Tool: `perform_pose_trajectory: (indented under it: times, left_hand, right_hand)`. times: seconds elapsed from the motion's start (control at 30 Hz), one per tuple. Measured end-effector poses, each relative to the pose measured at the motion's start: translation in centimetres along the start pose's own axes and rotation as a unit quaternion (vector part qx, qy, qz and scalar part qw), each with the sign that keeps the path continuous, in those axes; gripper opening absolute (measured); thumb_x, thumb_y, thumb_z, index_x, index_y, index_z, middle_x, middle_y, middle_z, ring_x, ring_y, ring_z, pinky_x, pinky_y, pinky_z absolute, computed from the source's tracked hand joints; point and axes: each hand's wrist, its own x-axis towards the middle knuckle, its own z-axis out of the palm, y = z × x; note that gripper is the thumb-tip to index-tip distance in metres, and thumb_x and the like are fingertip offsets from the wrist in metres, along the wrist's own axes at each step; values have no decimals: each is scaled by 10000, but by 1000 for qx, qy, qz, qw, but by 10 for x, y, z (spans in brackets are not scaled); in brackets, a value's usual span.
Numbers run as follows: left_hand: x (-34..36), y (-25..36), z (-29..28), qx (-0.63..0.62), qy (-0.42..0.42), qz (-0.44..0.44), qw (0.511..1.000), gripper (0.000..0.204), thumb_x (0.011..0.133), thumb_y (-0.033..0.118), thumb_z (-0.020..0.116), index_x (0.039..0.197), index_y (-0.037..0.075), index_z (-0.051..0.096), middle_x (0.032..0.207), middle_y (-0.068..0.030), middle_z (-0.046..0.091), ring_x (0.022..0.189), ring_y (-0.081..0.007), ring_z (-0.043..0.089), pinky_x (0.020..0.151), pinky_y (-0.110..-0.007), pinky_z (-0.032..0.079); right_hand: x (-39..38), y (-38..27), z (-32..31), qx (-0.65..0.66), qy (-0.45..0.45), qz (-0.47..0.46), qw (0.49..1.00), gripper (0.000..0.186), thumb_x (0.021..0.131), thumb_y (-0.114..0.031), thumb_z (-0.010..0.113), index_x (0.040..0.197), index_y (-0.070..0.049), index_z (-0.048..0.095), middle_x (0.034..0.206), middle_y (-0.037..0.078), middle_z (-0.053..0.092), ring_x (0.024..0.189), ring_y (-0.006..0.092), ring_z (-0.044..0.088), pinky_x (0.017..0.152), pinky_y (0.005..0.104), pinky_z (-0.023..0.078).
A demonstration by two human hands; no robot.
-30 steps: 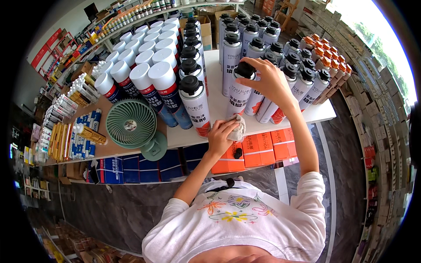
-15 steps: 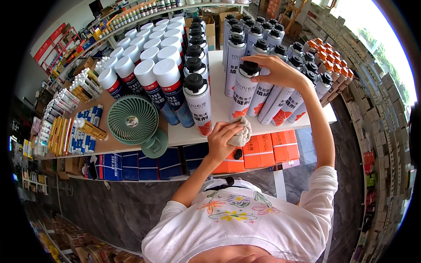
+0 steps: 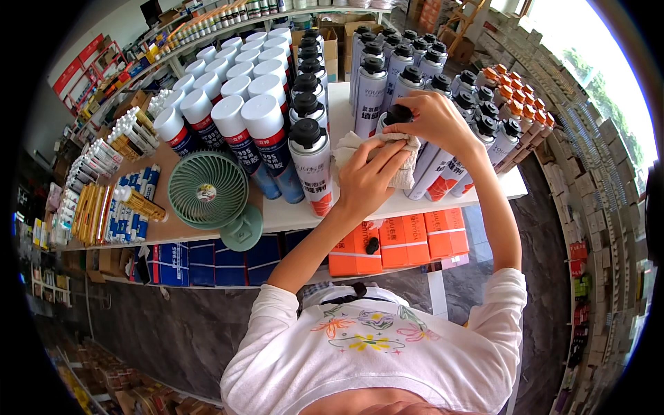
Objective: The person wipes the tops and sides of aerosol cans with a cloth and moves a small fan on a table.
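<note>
A white foam can with a black top (image 3: 398, 114) stands near the front of the white counter (image 3: 290, 216), mostly hidden by my hands and the cloth. My right hand (image 3: 432, 121) curls round its top from the right. My left hand (image 3: 370, 173) presses a crumpled pale rag (image 3: 344, 149) against the can's body, its fingers just below my right hand's. More black-topped cans (image 3: 370, 90) stand behind and to the right; another black-topped can (image 3: 311, 173) stands left of my left hand, beside rows of white-capped cans (image 3: 264, 116) with red bands and dark blue bodies.
A green fan (image 3: 206, 195) sits at the front left beside yellow and blue tubes (image 3: 97, 214). Orange-capped cans (image 3: 526, 97) fill the right end. Orange boxes (image 3: 408, 242) and blue boxes (image 3: 228, 266) are stacked beneath. Shelves (image 3: 588, 207) line the right wall.
My left hand and the rag have moved up from the can's lower part to just under its top, covering the printed body. My right hand has stayed at the top, shifting slightly.
</note>
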Motion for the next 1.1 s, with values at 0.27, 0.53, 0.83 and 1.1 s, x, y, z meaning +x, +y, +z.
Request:
perform_pose_trajectory:
  times: [0.27, 0.53, 0.83, 1.1]
  left_hand:
    - [-110, -10, 38, 1, -129, -59, 990, 616, 502, 26, 792, 1099, 163, 725, 1143, 58, 702, 960, -200, 600, 773, -313, 569]
    - [-13, 10, 5, 26, -38, -35, 998, 702, 499, 25, 793, 1183, 127, 672, 1215, 24, 667, 986, -228, 576, 806, -307, 562]
    - [-90, -6, 25, 6, -128, -48, 991, 708, 469, 67, 819, 1162, 150, 703, 1206, 55, 679, 956, -208, 577, 776, -294, 561]
    - [-28, -1, 10, 19, 64, -68, 995, 556, 541, 36, 752, 1084, 157, 735, 1120, 48, 722, 822, -206, 566, 699, -283, 520]
  right_hand:
    - [-1, -12, 11, -48, 52, 35, 997, 494, 755, -434, 787, 971, 8, 741, 839, 147, 651, 746, 315, 657, 697, 386, 542]
    - [-6, -18, 23, -98, 102, 72, 987, 460, 763, -435, 778, 901, 3, 746, 768, 116, 643, 704, 296, 648, 646, 395, 513]
    - [-10, -24, 27, -124, 121, 76, 982, 474, 801, -452, 749, 751, 17, 703, 751, 121, 652, 652, 277, 670, 623, 371, 543]
    - [-15, -22, 27, -110, 124, 64, 984, 484, 802, -447, 750, 793, 33, 696, 790, 134, 649, 654, 304, 667, 618, 389, 544]
